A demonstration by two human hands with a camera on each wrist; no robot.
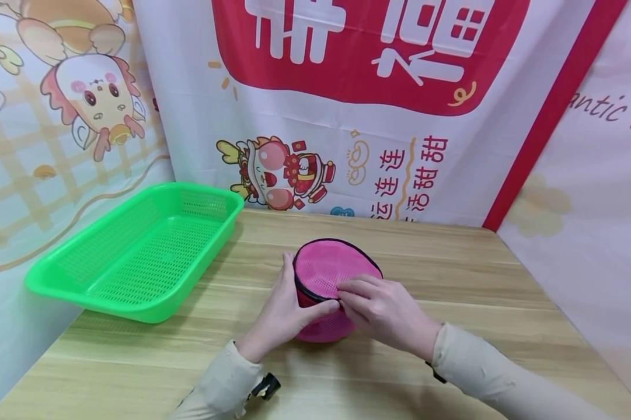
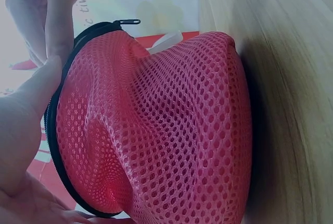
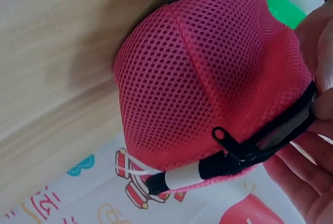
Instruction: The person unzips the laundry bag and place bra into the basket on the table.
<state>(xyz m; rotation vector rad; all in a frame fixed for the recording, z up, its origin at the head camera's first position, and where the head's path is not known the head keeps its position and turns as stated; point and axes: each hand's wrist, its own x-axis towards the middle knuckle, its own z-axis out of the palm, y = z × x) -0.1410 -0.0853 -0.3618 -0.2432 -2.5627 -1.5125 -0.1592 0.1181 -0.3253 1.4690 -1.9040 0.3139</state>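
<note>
A round pink mesh laundry bag point(image 1: 326, 268) with a black zipper around its top stands on the table. My left hand point(image 1: 275, 315) grips its near left side, thumb at the rim. With bent fingers my right hand point(image 1: 386, 309) pinches the rim at the front right, close to the left thumb. In the left wrist view the bag's mesh wall point(image 2: 171, 120) is creased inward. The zipper pull point(image 3: 223, 138) hangs free in the right wrist view, and a gap shows in the zipper beside its slider. A white band lies along the zipper's end. The bag's inside is hidden.
A green perforated plastic basket point(image 1: 189, 283) sits at the left of the wooden table point(image 1: 452, 268). Printed cloth point(image 1: 189, 116) hangs behind the table's far edge and along both sides.
</note>
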